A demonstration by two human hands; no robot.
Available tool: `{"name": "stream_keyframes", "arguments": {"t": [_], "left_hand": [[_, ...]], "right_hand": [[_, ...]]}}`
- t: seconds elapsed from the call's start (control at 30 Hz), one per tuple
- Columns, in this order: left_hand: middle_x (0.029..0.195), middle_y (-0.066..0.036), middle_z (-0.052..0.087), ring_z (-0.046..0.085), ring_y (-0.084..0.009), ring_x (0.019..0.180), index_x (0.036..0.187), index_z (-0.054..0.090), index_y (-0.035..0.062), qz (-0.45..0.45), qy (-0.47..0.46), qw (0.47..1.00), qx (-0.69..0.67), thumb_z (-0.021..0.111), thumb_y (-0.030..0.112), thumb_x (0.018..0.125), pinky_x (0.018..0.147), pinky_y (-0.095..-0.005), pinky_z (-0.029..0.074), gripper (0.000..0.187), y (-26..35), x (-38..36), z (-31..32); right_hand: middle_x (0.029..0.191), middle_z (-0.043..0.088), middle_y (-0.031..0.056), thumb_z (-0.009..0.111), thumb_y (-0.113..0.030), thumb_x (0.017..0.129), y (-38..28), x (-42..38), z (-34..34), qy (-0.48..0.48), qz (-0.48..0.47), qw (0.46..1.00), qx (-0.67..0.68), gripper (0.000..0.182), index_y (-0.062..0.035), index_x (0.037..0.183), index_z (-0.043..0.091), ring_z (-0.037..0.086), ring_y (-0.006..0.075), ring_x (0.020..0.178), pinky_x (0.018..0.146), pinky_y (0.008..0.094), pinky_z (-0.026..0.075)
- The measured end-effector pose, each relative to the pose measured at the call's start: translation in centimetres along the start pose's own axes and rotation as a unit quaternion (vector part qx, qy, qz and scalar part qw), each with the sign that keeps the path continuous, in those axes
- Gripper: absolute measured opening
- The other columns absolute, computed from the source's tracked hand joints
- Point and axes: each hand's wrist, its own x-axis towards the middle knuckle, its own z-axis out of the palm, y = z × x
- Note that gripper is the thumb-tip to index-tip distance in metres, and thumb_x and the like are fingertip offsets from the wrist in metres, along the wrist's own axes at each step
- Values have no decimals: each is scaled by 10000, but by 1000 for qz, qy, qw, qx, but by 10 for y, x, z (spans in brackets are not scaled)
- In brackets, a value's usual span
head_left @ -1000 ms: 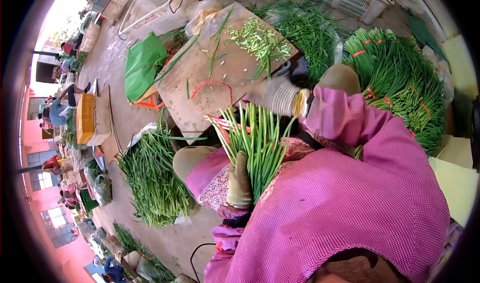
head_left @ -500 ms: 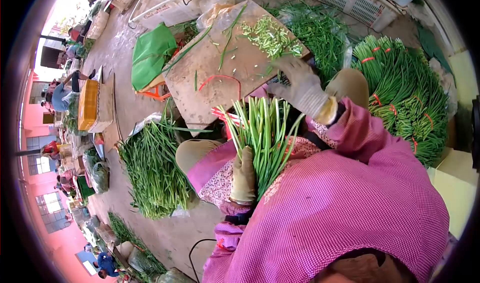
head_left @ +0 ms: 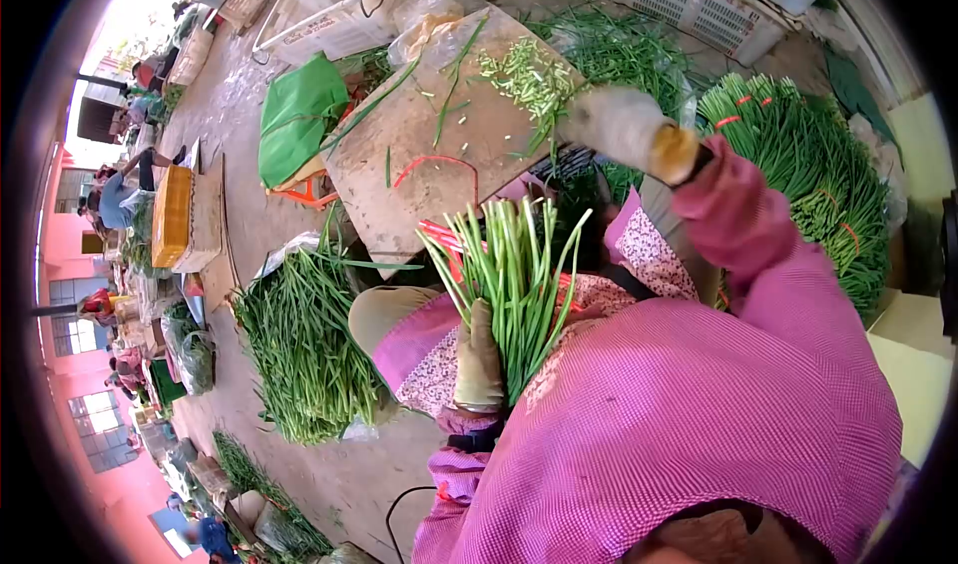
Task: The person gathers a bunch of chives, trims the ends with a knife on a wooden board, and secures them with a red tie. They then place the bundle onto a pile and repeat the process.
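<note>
One bunch of green stalks (head_left: 514,280) just off the near edge of the tabletop (head_left: 384,200), left hand (head_left: 479,359) gloved, fingers gripping it. Right hand (head_left: 624,125) gloved, motion-blurred, by tabletop's right corner; can't tell finger state. Chopped pieces (head_left: 524,73) near that corner.

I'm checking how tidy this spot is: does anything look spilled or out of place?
Chopped green pieces lie scattered across one end of the board, and a loose red strip curls on it, seemingly tying nothing.
</note>
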Motion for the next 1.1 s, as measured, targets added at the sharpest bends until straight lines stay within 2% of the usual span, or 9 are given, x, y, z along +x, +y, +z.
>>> {"name": "stream_keyframes", "arguments": {"t": [0.03, 0.1, 0.23, 0.33, 0.43, 0.57, 0.83, 1.03, 1.1], "left_hand": [[1069, -114, 681, 663, -184, 880, 1250, 563, -28, -4, 7, 999, 38, 432, 386, 1034, 779, -287, 542, 485, 0, 5, -6], [1082, -122, 679, 667, -194, 889, 1258, 561, -28, -29, -14, 999, -9, 425, 437, 1027, 784, -304, 548, 537, 1, 3, -7], [1107, -132, 667, 650, -206, 932, 1262, 552, -35, -6, -46, 998, -30, 328, 494, 1038, 814, -308, 530, 617, -6, 6, -1], [1105, -114, 646, 614, -193, 946, 1264, 539, -35, 96, -57, 988, 103, 314, 437, 1055, 854, -302, 491, 562, -21, 15, -6], [1163, -129, 618, 594, -223, 1003, 1265, 532, -45, -12, -75, 995, 63, 325, 427, 1057, 900, -321, 467, 556, -4, 2, -7], [1279, -171, 552, 539, -263, 1141, 1432, 345, -48, 119, -52, 972, 198, 406, 265, 1038, 997, -321, 421, 508, 4, 1, -16], [1515, -248, 285, 403, -338, 1334, 1528, -124, 46, 146, -60, 956, 248, 783, 163, 818, 1085, -382, 385, 1158, 5, -10, 14], [1379, -169, 494, 553, -252, 1178, 1535, 37, 36, 154, -39, 968, 193, 740, 38, 826, 970, -309, 474, 998, -28, 28, 4], [1241, -123, 593, 604, -200, 1075, 1478, 228, -2, 91, -53, 986, 131, 742, 40, 819, 887, -299, 510, 837, -42, 41, -6]], "right_hand": [[1015, 665, 205, 584, -430, 915, -6, -20, -8, -148, 77, 957, 236, 464, 4, 1069, 645, 649, 306, 908, 798, 392, 534], [929, 682, 149, 515, -504, 971, 3, -25, 59, -266, -61, 955, 119, 532, -21, 1158, 637, 661, 255, 885, 793, 391, 535], [1021, 688, 146, 555, -564, 933, -30, -32, 182, -289, -79, 798, 522, 641, 1, 1235, 564, 639, 208, 964, 844, 381, 517], [1104, 677, 93, 648, -502, 894, -95, -29, 138, -248, -30, 370, 895, 607, -32, 1268, 566, 604, 184, 1068, 935, 341, 486], [1107, 686, 78, 690, -354, 901, -118, -14, 129, -215, -51, 377, 899, 507, -35, 1275, 567, 663, 198, 974, 864, 324, 537], [1078, 682, 63, 660, -329, 929, -123, -5, 139, -199, -61, 395, 895, 420, -49, 1234, 593, 639, 161, 977, 896, 304, 507], [950, 685, 32, 638, -280, 937, -133, -16, 123, -118, -26, 414, 902, 280, -81, 1134, 621, 639, 152, 835, 744, 320, 529], [1008, 659, 17, 652, -201, 927, -152, 5, 141, -97, 48, 485, 868, 304, -70, 1199, 609, 610, 142, 883, 772, 296, 512], [920, 654, 19, 656, -184, 908, -151, 14, 143, -93, 127, 597, 787, 257, -66, 1132, 615, 608, 143, 793, 697, 316, 507]]}}
